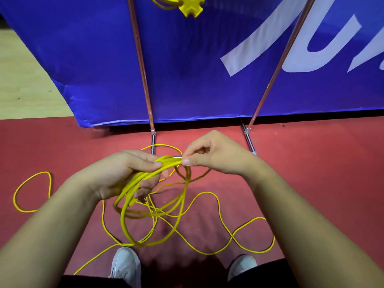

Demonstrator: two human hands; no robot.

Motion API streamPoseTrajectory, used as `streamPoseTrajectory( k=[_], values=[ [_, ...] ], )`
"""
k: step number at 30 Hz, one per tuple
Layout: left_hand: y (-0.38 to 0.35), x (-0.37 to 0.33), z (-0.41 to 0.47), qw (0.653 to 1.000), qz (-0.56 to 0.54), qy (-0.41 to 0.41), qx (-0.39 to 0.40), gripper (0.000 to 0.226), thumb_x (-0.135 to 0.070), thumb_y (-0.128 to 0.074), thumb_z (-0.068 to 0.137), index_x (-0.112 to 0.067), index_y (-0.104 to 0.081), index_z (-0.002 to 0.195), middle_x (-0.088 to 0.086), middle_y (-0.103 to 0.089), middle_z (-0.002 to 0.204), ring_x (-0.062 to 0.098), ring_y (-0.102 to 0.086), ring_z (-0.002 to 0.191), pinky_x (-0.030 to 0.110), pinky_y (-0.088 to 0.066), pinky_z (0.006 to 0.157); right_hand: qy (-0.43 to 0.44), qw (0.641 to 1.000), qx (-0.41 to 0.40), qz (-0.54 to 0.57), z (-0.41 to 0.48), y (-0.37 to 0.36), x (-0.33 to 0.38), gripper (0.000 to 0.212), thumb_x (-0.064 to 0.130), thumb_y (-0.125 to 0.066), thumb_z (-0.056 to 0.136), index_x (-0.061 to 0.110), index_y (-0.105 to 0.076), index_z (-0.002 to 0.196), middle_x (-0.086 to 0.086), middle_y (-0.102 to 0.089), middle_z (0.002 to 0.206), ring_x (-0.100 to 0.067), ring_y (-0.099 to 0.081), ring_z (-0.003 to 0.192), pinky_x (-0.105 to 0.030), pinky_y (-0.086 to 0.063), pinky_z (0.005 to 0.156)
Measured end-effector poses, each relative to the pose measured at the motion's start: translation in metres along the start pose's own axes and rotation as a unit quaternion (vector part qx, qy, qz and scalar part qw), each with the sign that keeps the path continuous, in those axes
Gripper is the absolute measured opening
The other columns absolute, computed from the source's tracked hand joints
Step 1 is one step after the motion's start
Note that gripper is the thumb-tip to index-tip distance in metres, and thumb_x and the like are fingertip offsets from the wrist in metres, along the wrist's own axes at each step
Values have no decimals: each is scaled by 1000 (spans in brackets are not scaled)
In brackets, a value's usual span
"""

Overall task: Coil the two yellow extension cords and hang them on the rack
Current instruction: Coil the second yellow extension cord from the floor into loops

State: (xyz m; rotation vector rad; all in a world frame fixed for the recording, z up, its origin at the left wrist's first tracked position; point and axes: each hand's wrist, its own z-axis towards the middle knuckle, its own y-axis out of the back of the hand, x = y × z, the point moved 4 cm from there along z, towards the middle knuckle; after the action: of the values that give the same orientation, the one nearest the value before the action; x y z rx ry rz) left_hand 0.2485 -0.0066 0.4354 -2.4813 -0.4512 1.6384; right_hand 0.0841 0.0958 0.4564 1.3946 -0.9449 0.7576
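Note:
My left hand (pixel 124 173) grips a bundle of several loops of a yellow extension cord (pixel 145 204) that hang down below it. My right hand (pixel 212 156) pinches the same cord between thumb and fingers right beside the bundle's top. The rest of this cord lies loose in curves on the red floor, reaching left (pixel 31 190) and right (pixel 249 235). A second yellow cord with a yellow multi-socket end (pixel 190 7) hangs at the top of the view, on the rack whose two slanted poles (pixel 143 65) rise in front of me.
A blue banner (pixel 197 69) with white letters stands behind the rack's poles. The rack's metal feet (pixel 249 142) rest on the red floor (pixel 311 163). My two light shoes (pixel 124 265) stand at the bottom. Pale wooden floor lies at the far left.

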Motion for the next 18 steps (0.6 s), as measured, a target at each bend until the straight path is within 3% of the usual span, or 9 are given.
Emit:
streamPoseTrajectory(
  k=[2, 4, 7, 10, 13, 16, 18],
  values=[
    [-1, 1, 2, 1000, -8, 5, 4, 53, -35, -70, 74, 12, -55, 93, 8, -39, 53, 18, -40, 38, 30, -36, 48, 9, 1000, -11, -3, 1, -2, 4, 9, 12, -72, 84, 4, -73, 82, -12, -56, 62, -7, -43, 59, -19, -35, 55],
    [-1, 0, 2, 1000, -4, -1, -9, 65, -40, -69, 77, 19, -48, 94, 7, -39, 54, 18, -39, 39, 31, -38, 49, 5, 1000, -10, 9, -1, -3, 4, 11, 13, -72, 85, 2, -71, 82, -8, -51, 61, -11, -40, 59, -24, -33, 55],
    [-8, -2, 3, 999, 38, -6, 0, 40, -42, -65, 81, -1, -67, 82, 5, -41, 54, 15, -40, 39, 30, -36, 51, 6, 1000, -2, 13, -3, -8, 4, 11, 11, -72, 85, 0, -70, 83, 1, -49, 59, -11, -39, 59, -27, -32, 56],
    [-12, -2, 5, 999, 44, -13, 4, 42, -45, -70, 75, -5, -68, 86, 5, -45, 56, 13, -40, 39, 27, -35, 46, 10, 999, -10, 35, -3, -10, 4, 8, 12, -73, 83, 4, -72, 82, -12, -56, 65, -15, -45, 63, -31, -36, 58],
    [-14, -2, 7, 997, 68, -23, 0, 36, -41, -69, 76, -6, -64, 82, 4, -51, 59, 12, -41, 39, 26, -36, 44, 20, 999, 17, 48, -5, -15, 7, 11, 18, -73, 83, 7, -72, 83, -30, -50, 65, -20, -38, 62, -42, -32, 53],
    [-17, -3, 8, 998, 57, -28, -5, 35, -41, -70, 74, -9, -59, 82, -1, -42, 56, 8, -34, 38, 20, -35, 41, 18, 998, 25, 52, -4, -20, 6, 13, 17, -73, 85, 4, -70, 85, -16, -42, 62, -19, -34, 60, -35, -27, 54],
    [-15, -5, 10, 996, 77, -36, -34, 44, -42, -67, 77, -1, -54, 88, -4, -35, 53, 6, -27, 38, 20, -31, 40, 5, 998, 32, 60, -2, -20, 0, 11, 15, -72, 86, 5, -69, 89, -13, -44, 65, -19, -38, 60, -33, -35, 56]
  ],
)
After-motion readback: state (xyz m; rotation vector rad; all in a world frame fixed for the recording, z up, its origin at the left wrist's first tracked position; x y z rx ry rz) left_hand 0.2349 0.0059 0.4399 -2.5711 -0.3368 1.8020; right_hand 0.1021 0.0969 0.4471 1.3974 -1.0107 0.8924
